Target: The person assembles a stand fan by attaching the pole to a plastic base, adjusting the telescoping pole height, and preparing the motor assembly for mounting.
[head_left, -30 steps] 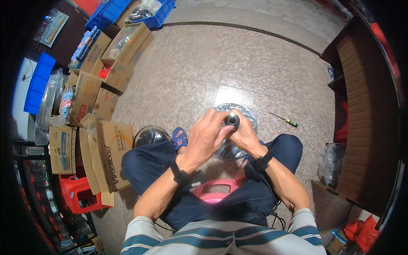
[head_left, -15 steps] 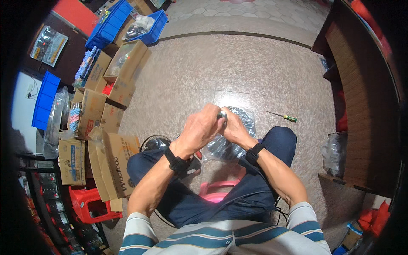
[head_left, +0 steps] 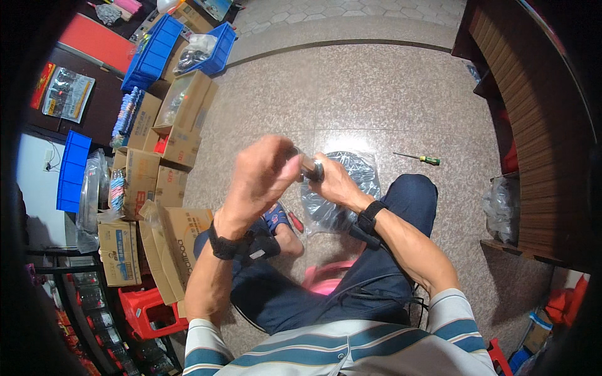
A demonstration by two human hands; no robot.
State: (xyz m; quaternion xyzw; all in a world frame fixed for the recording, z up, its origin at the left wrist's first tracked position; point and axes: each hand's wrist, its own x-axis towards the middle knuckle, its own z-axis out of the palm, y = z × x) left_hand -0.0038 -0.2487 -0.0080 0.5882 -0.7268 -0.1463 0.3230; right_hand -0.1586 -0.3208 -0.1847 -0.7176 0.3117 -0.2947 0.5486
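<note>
Between my hands is a short metal tube with a dark collar (head_left: 308, 167), held above the floor. My right hand (head_left: 337, 183) is closed around its collar end. My left hand (head_left: 263, 169) is curled at the tube's other end, thumb against it; its fingertips are hidden and slightly blurred. Below and behind my right hand lies a round dark disc in clear plastic wrap (head_left: 364, 178), partly covered by that hand and forearm. Off to the right, a screwdriver with a green and yellow handle (head_left: 429, 160) rests on the floor.
A red-handled tool (head_left: 295, 222) lies by my foot. Open cardboard boxes (head_left: 179, 241), blue bins (head_left: 216, 50) and a red stool (head_left: 145, 313) line the left side. A wooden cabinet (head_left: 533, 125) stands at the right. A pink stool (head_left: 327, 279) shows between my legs.
My left hand has moved left from beside my right hand, exposing more of the metal tube. My right hand has shifted slightly left. The view has tilted a little.
</note>
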